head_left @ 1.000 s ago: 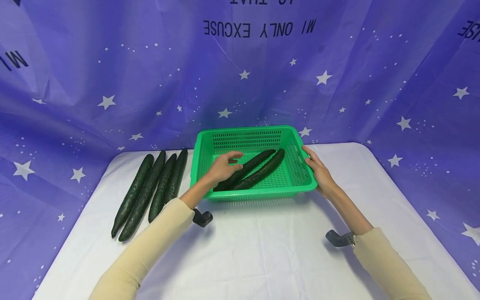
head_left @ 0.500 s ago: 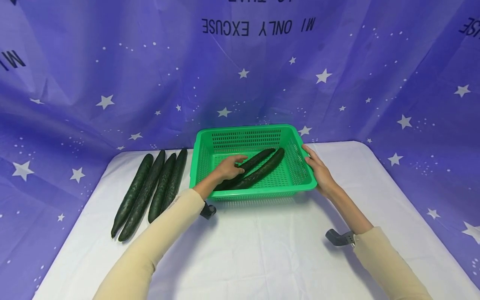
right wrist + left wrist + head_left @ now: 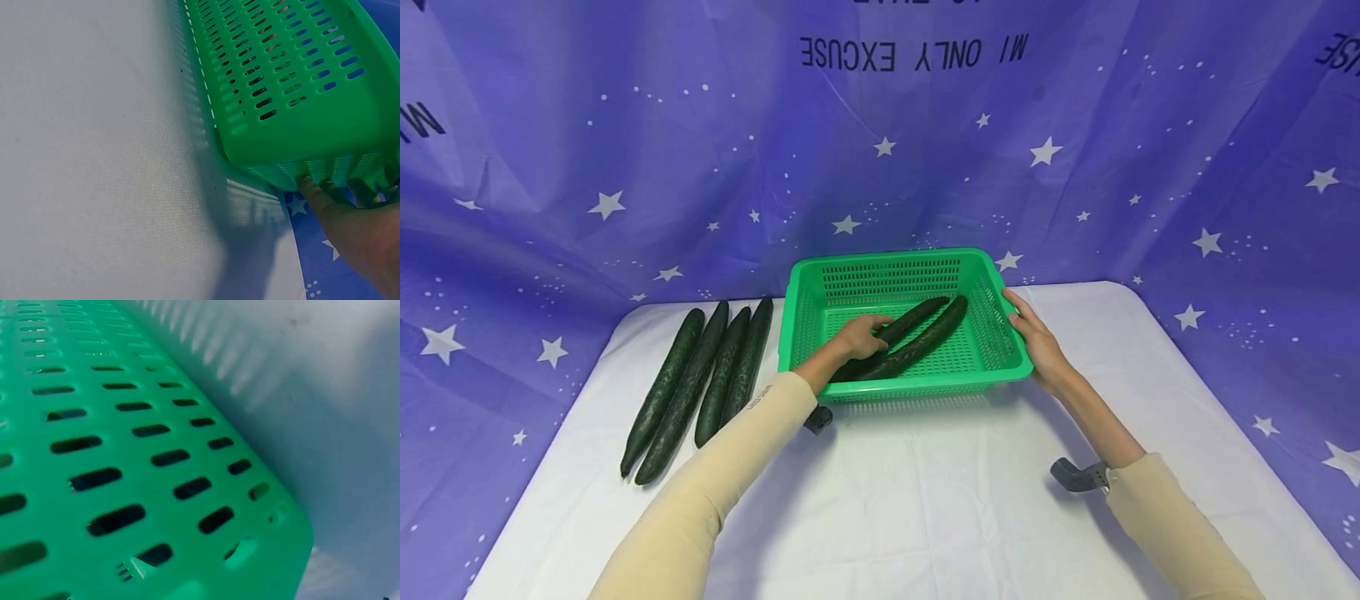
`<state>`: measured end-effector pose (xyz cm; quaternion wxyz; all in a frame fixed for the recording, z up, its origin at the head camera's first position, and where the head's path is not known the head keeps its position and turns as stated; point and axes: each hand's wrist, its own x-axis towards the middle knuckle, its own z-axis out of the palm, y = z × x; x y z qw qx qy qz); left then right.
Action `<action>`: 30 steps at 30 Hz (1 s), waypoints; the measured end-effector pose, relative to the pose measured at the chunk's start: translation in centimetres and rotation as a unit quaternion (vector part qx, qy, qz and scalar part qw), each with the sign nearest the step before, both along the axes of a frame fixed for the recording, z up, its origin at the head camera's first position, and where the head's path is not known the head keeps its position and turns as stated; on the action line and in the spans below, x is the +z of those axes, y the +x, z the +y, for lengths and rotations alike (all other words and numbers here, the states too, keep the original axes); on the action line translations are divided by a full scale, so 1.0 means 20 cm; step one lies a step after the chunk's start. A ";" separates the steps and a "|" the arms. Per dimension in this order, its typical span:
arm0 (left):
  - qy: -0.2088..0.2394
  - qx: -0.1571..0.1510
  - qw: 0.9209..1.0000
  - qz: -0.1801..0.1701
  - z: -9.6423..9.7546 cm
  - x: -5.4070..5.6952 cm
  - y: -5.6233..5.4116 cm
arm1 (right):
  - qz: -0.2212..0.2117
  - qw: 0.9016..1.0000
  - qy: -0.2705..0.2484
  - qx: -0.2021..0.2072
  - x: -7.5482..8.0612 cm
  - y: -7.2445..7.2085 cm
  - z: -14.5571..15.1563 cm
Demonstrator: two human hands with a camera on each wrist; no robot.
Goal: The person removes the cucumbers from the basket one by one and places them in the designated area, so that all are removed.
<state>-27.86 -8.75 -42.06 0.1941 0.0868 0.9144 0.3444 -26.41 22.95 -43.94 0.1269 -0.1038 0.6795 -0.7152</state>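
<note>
A green plastic basket point(image 3: 917, 387) contains two dark green cucumbers lying at a slant. My left hand point(image 3: 859, 337) reaches over the near rim and grips the farther cucumber point(image 3: 917, 317) near its middle, thumb on the near side. Beside it lies the nearer, slightly curved cucumber point(image 3: 925, 341). At the basket's right end, my right hand point(image 3: 1037, 343) holds the rim. In the right wrist view, fingers of the right hand point(image 3: 356, 231) touch the outside of the end wall. The left wrist view has only the slotted basket wall point(image 3: 134, 487) and cloth; the left hand is hidden there.
Several more cucumbers point(image 3: 681, 392) lie side by side on the white tablecloth point(image 3: 925, 500), left of the basket. A purple curtain point(image 3: 880, 183) with white stars hangs directly behind the table. Dark wrist mounts point(image 3: 1078, 475) project from both forearms.
My left hand has moved slightly right and down, onto the farther cucumber, and its fingers have closed round it. The right hand and basket stay almost in place.
</note>
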 end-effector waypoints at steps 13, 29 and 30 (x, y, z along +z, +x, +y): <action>0.080 0.014 0.995 0.053 -0.04 0.04 0.00 | 0.004 1.000 0.006 0.001 0.00 0.00 0.00; 0.183 0.053 0.974 0.119 -0.16 0.34 0.06 | 0.001 1.000 0.015 -0.002 0.00 0.00 0.00; 0.189 0.055 0.973 0.119 -0.17 0.37 0.06 | 0.001 1.000 0.014 -0.002 0.00 0.00 0.00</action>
